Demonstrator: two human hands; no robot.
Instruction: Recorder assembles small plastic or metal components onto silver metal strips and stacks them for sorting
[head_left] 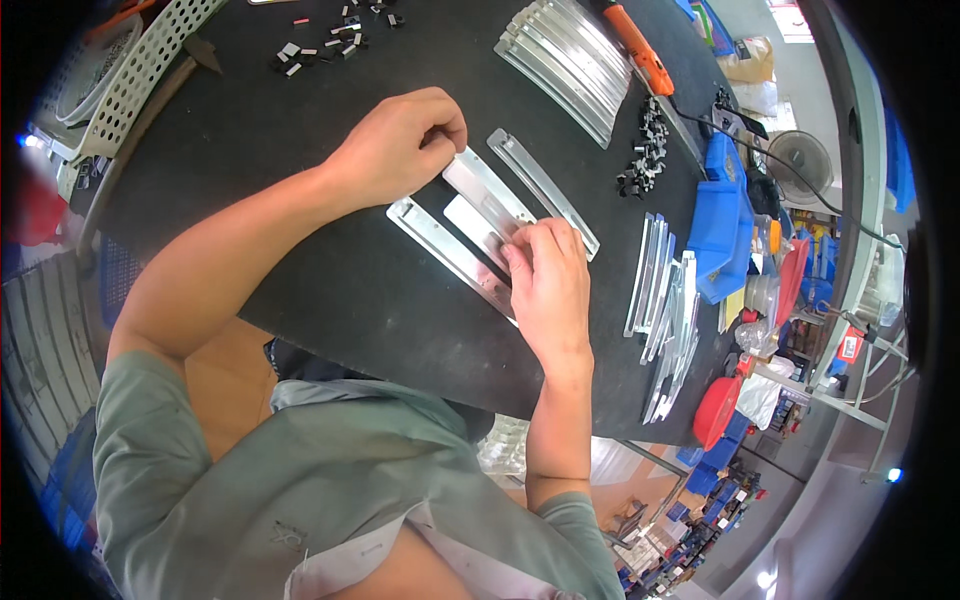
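Note:
A long silvery metal rail (pixel 487 188) lies at a slant between my hands on the black tabletop. My left hand (pixel 405 145) has its fingers curled and pinches the rail's far end. Thumb and fingers of my right hand (pixel 550 280) close on its near end and hide that part. Just left of it a second, shorter-looking metal strip (pixel 468 222) runs partly beneath the right fingers. Two slotted rails flank them: a left rail (pixel 445 250), its near end close to the right hand, and a right rail (pixel 545 190), lying apart from both hands.
Stacked wide rails (pixel 560 65) lie at the far side, beside an orange power screwdriver (pixel 640 50). Black clips (pixel 648 150), narrow rails (pixel 665 310) and blue bins (pixel 720 240) are on the right. Small parts (pixel 345 40), a hammer (pixel 180 75) and a perforated basket (pixel 130 90) are far left.

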